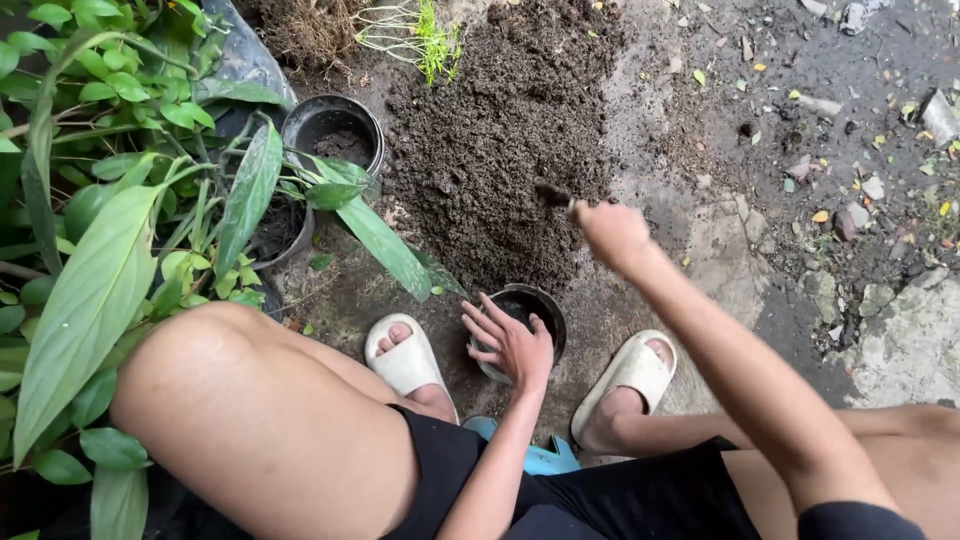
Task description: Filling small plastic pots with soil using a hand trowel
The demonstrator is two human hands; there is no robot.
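I sit low over wet ground with my knees apart. My left hand [508,340] rests on the near rim of a small black pot [540,305] that stands between my feet and holds dark soil. My right hand [610,232] is closed around the handle of a small trowel [553,194], whose dark blade is dug into a heap of dark soil [490,140] just beyond the pot. The trowel's blade is partly buried and hard to make out.
A larger black pot [335,130] with some soil stands at the back left beside green leafy plants [110,250]. My feet wear cream slippers [405,355]. A blue stool [540,455] shows under me. Stones and leaf litter [860,200] lie at right.
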